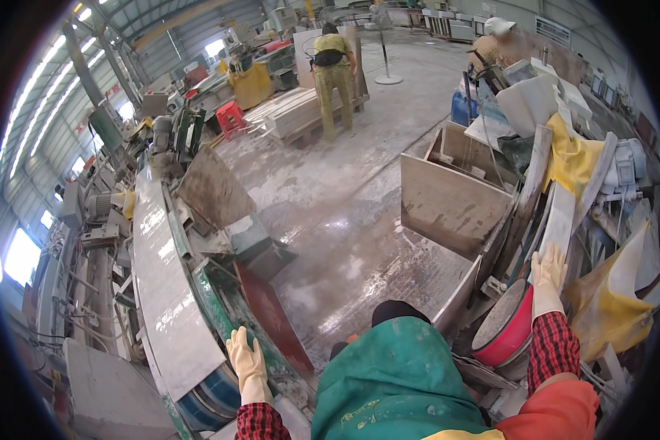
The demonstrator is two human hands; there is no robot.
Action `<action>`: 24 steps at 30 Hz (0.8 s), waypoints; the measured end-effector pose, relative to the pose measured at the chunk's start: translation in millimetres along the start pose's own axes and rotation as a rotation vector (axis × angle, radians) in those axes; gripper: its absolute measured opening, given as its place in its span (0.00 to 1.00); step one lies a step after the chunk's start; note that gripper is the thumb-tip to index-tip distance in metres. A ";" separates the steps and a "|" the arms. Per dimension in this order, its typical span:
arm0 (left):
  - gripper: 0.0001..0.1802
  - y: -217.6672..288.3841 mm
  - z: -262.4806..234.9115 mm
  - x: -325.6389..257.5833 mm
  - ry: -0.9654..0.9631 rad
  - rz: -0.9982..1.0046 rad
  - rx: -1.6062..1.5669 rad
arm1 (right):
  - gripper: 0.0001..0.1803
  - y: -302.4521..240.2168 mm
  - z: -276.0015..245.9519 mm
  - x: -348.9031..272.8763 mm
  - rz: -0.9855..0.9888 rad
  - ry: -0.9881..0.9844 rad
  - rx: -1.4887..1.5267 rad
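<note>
Both my hands wear cream rubber gloves, with red-and-black checked sleeves at the wrists. My left hand is open, fingers stretched out, beside the green machine frame; whether it presses on the frame I cannot tell. Just left of it runs a long, wet grey belt that bends over a blue drum. My right hand is also open, laid with fingers extended at the near end of a pale grey strip. Below and left of that hand sits a round, red-sided drum. A green apron covers my front.
Brown boards form a box on the right. Yellow sheeting hangs beyond my right arm. A reddish panel stands by the left frame. Farther off, a person bends beside stacked pale slabs and a red stool. The floor looks wet.
</note>
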State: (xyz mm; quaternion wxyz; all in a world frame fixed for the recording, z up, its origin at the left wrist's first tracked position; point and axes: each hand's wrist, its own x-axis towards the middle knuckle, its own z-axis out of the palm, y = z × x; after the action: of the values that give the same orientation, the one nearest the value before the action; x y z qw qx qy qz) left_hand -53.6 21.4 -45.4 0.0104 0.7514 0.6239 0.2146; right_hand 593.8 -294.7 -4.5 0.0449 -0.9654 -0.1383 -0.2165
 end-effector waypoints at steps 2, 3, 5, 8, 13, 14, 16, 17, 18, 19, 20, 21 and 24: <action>0.25 -1.5 0.4 0.3 -0.008 -0.008 -0.003 | 0.31 0.1 0.8 -1.1 0.006 -0.005 -0.004; 0.25 -1.7 0.0 0.0 -0.008 -0.012 -0.003 | 0.31 -0.7 0.7 -1.8 0.009 -0.018 -0.007; 0.25 -1.3 -0.6 -0.1 -0.009 -0.019 -0.005 | 0.31 -2.0 0.2 -3.4 0.017 -0.045 -0.013; 0.25 2.9 -3.4 0.3 -0.022 -0.053 -0.004 | 0.32 1.1 5.0 -5.1 0.012 -0.042 0.001; 0.25 3.5 -4.6 1.5 -0.025 -0.041 -0.020 | 0.32 13.7 24.7 -7.0 0.002 0.009 0.004; 0.25 3.1 -5.9 0.7 -0.020 -0.044 -0.022 | 0.32 9.9 20.7 -8.5 0.000 0.005 0.011; 0.24 4.3 -10.3 -1.2 -0.031 -0.075 -0.018 | 0.32 2.0 10.2 -13.1 -0.002 -0.018 0.030; 0.24 5.2 -9.7 -1.2 -0.039 -0.089 -0.023 | 0.32 0.3 3.5 -13.9 0.000 -0.044 0.033; 0.23 6.1 -9.5 -1.1 -0.042 -0.093 -0.031 | 0.32 -1.6 -3.0 -14.9 0.003 -0.070 0.037; 0.23 7.0 -9.4 -0.8 -0.044 -0.098 -0.039 | 0.32 -2.1 -6.2 -15.2 0.006 -0.106 0.038; 0.23 7.8 -11.1 -0.8 -0.044 -0.103 -0.043 | 0.33 -3.2 -10.2 -16.0 0.008 -0.136 0.043; 0.23 7.3 -11.9 -0.7 -0.041 -0.095 -0.048 | 0.33 -4.9 -15.1 -17.0 0.009 -0.167 0.049; 0.23 5.4 -12.0 0.0 -0.031 -0.080 -0.064 | 0.33 -8.8 -26.8 -21.2 0.015 -0.201 0.044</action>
State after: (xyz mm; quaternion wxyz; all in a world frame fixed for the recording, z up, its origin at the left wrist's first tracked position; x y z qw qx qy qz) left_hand -52.6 17.2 -33.0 0.0528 0.7285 0.6458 0.2223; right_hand 562.0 -295.4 10.8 0.0535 -0.9820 -0.1397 -0.1154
